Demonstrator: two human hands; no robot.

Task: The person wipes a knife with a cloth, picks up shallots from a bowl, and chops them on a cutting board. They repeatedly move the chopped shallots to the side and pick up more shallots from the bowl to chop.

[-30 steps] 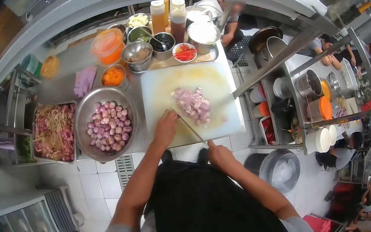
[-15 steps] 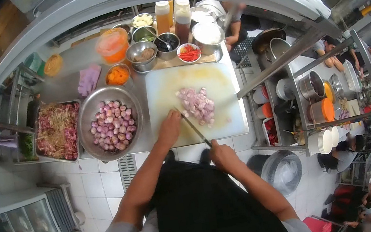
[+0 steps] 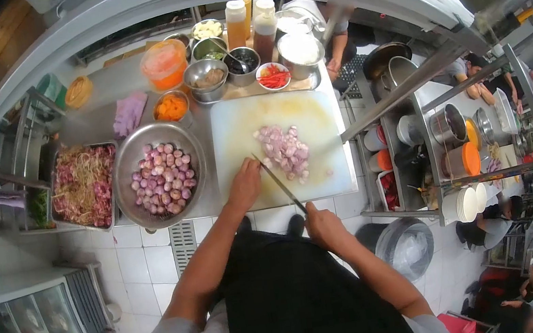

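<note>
Two hands work a knife on a white plastic cutting board [image 3: 303, 109].
The right hand [image 3: 321, 221] grips the handle of a long thin-bladed knife [image 3: 277, 182], blade slanting away across the board. The left hand [image 3: 245, 183] rests just left of the blade, fingers curled; whether they pin a piece is unclear. A pile of chopped pink shallots [image 3: 285, 150] lies just beyond both hands; a round steel bowl of peeled shallots [image 3: 121, 181] sits left of the left hand.

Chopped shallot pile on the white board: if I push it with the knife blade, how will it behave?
The chopped shallot pile probably spreads rather than sliding whole: loose chunks, strays beside it. Flat-cut pieces should roll less than the round bulbs in the bowl.
</note>
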